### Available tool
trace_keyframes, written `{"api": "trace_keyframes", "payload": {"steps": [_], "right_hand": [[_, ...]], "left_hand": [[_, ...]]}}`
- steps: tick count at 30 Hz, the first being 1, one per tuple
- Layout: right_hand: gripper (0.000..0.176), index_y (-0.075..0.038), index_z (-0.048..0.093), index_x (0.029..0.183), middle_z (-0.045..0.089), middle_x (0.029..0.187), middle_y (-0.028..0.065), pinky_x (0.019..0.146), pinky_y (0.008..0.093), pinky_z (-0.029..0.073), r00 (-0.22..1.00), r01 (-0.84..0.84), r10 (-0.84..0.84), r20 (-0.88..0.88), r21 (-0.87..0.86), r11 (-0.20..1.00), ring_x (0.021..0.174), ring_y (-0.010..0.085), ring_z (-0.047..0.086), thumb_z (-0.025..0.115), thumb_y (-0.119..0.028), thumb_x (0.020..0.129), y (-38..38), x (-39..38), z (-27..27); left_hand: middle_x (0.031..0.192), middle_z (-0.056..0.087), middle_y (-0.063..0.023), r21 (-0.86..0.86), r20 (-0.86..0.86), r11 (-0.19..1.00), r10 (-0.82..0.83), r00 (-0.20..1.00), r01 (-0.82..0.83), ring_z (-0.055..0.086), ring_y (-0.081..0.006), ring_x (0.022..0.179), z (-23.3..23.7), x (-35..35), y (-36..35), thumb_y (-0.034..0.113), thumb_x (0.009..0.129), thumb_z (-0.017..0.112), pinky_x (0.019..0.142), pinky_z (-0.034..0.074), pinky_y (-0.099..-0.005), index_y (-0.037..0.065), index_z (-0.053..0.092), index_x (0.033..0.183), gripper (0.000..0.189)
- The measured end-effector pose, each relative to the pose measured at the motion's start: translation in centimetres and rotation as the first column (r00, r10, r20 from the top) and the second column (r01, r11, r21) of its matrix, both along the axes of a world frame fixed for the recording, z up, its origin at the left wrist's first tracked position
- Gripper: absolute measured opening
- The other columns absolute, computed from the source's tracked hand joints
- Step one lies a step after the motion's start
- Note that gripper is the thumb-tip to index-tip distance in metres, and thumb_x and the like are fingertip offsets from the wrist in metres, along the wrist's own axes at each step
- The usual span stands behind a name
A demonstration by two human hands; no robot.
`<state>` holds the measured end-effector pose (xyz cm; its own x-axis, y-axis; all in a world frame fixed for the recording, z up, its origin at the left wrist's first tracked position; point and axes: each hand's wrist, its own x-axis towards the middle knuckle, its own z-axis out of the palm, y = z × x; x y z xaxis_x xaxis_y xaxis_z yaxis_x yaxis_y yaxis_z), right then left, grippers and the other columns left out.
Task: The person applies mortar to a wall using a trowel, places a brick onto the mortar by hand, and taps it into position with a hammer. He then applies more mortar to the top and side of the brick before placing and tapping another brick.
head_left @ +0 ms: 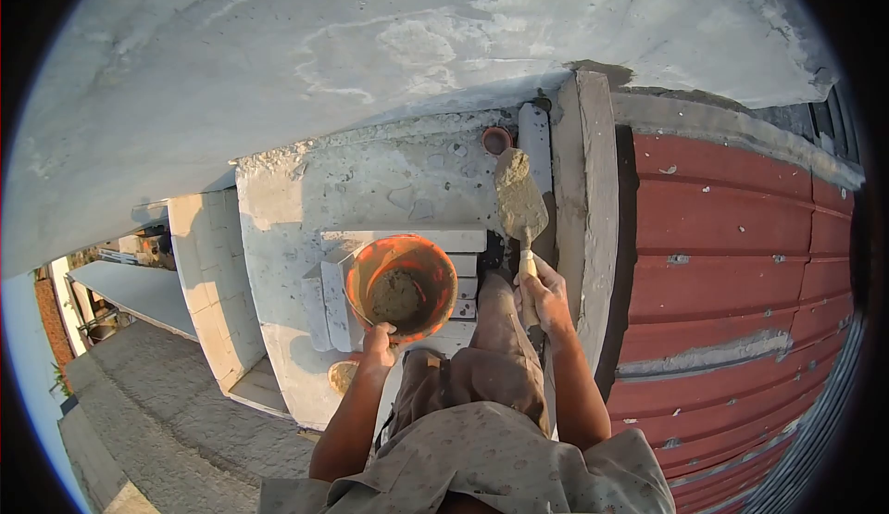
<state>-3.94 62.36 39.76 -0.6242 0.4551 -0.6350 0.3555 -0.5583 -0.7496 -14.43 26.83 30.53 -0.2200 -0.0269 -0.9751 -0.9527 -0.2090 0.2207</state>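
Note:
My left hand (378, 341) is closed on the near rim of an orange bucket (443, 278), which has grey mortar (396, 295) at its bottom. My right hand (546, 294) is wrapped round the pale handle of a trowel (526, 206). The trowel's blade points away from me, with a lump of mortar near its tip. The bucket is beside and partly over a stack of pale blocks (463, 238). Part of the stack is hidden behind the bucket.
A grey plastered wall (370, 42) spans the far side. A small round pot (496, 140) and a pale pipe (534, 144) are near a concrete ledge (593, 171). Red roof sheets (713, 227) lie at right. At left is a drop beyond a block wall (208, 282).

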Motion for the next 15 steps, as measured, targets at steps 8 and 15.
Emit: {"api": "trace_keyframes", "payload": {"steps": [8,15], "right_hand": [[0.044,0.002,0.059,0.122,0.068,0.081,0.0150,0.068,0.0388,0.055,0.827,-0.248,-0.181,0.532,0.635,0.732,0.065,0.0257,0.067,0.069,-0.025,0.088,8.9,-2.8,-21.6],[0.049,-0.002,0.060,0.134,0.070,0.081,0.0159,0.070,0.0383,0.056,0.763,-0.634,0.559,0.324,0.215,0.742,0.072,0.0271,0.069,0.067,-0.012,0.087,1.6,1.0,1.4]], "left_hand": [[0.113,0.056,-0.0164,-0.050,0.043,0.995,-0.079,0.996,0.082,0.060,-0.0354,0.106,-0.9,4.4,-2.1,0.004,0.086,0.054,0.093,0.053,-0.0602,0.000,0.050,0.118,0.032],[0.123,0.057,-0.0181,-0.156,-0.164,0.917,-0.391,0.906,0.367,0.063,-0.0335,0.108,5.4,1.2,4.4,-0.001,0.081,0.052,0.090,0.055,-0.0515,0.003,0.046,0.135,0.054]]}}
